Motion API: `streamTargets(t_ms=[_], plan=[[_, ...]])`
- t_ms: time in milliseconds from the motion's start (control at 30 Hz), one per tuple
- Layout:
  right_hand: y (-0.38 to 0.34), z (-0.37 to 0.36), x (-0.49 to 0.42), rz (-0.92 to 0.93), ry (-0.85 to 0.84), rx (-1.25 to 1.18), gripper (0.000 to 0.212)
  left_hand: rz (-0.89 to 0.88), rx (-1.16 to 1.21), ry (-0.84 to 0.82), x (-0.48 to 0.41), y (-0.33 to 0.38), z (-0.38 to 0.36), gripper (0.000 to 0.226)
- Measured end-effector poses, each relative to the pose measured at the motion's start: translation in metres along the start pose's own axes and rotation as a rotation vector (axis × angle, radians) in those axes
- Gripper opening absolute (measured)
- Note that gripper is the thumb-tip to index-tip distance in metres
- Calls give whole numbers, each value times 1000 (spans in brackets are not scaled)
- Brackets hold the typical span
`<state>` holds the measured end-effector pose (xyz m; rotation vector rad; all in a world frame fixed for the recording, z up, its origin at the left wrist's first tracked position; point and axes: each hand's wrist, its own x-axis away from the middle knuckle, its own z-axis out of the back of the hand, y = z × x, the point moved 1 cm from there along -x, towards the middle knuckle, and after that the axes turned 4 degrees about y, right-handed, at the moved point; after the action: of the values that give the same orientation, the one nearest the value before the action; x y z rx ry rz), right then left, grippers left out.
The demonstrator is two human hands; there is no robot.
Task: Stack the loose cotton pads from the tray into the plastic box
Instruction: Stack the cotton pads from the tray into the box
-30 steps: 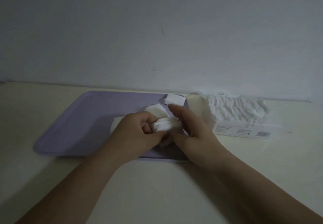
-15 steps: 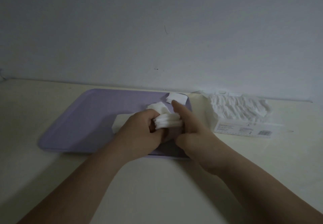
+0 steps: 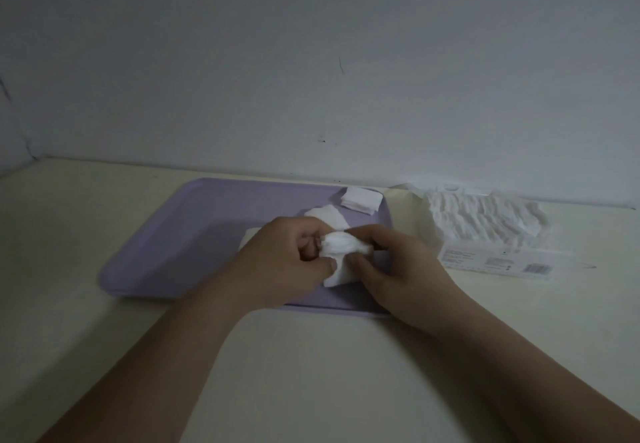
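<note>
A bundle of white cotton pads point(image 3: 341, 247) is held between both hands over the right part of the lilac tray point(image 3: 180, 235). My left hand point(image 3: 287, 262) grips its left side with curled fingers. My right hand point(image 3: 398, 269) pinches its right end between thumb and fingers. One pad hangs down from the bundle. More loose pads point(image 3: 329, 216) lie just behind the hands, and a small pile of pads point(image 3: 362, 199) sits in the tray's far right corner. The clear plastic box point(image 3: 491, 231), filled with white pads, lies on the table to the right of the tray.
The cream table point(image 3: 311, 356) meets a plain wall point(image 3: 311, 62) just behind the tray and the box. A labelled clear flap point(image 3: 498, 262) sticks out from the box's near side.
The bundle between my hands has become looser, and one pad now droops from it. Both hands stay over the tray's right part, with the view shifted slightly.
</note>
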<state>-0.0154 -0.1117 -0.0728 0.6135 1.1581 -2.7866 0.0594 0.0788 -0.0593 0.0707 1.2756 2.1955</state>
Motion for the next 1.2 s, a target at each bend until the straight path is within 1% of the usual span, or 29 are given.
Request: streamTargets(t_ms=[33, 67, 100, 133, 167, 200, 233, 300, 367, 433, 567, 633, 700, 767, 867, 933, 1033, 1100, 1200], plan=[[0, 0, 1, -11, 23, -2, 19, 22, 39, 48, -2, -1, 6, 22], [0, -1, 1, -30, 51, -7, 13, 51, 39, 133, -4, -2, 13, 27], [0, -2, 2, -52, 77, -13, 10, 75, -23, 229, -6, -6, 22, 27], [0, -3, 3, -74, 97, -22, 9, 98, -151, 295, -8, -13, 31, 26], [1, -4, 3, -95, 110, -36, 8, 128, -300, 307, -8, -19, 38, 33], [2, -4, 3, -116, 116, -52, 7, 169, -413, 265, -7, -26, 45, 44], [3, -4, 3, -137, 117, -66, 6, 225, -448, 204, -7, -30, 49, 50], [3, -3, 3, -154, 96, -70, 11, 309, -344, 120, -6, -34, 53, 54], [2, -3, 3, -150, 65, -50, 17, 318, -272, 73, -7, -31, 53, 58], [2, -3, 3, -150, 54, -36, 18, 326, -238, 37, -6, -28, 51, 57], [4, -2, 3, -159, 77, -58, 11, 342, -133, -10, -3, -24, 47, 30], [4, -1, 3, -164, 84, -54, 11, 347, -119, -1, -2, -23, 46, 27], [4, -2, 3, -173, 92, -55, 11, 323, -100, 12, -1, -22, 45, 28], [5, -2, 3, -187, 110, -70, 11, 262, -49, 36, -1, -19, 45, 28], [6, -1, 2, -198, 141, -81, 12, 179, 147, 26, -2, -11, 40, 19], [7, -1, 3, -200, 151, -78, 14, 174, 278, -37, -1, -7, 33, 27], [9, -1, 4, -208, 147, -68, 18, 174, 294, -111, 1, -7, 22, 44], [8, -2, 3, -209, 142, -71, 19, 158, 272, -111, 1, -8, 21, 43], [8, -2, 2, -194, 146, -109, 18, 135, 357, -96, 0, -7, 21, 46]])
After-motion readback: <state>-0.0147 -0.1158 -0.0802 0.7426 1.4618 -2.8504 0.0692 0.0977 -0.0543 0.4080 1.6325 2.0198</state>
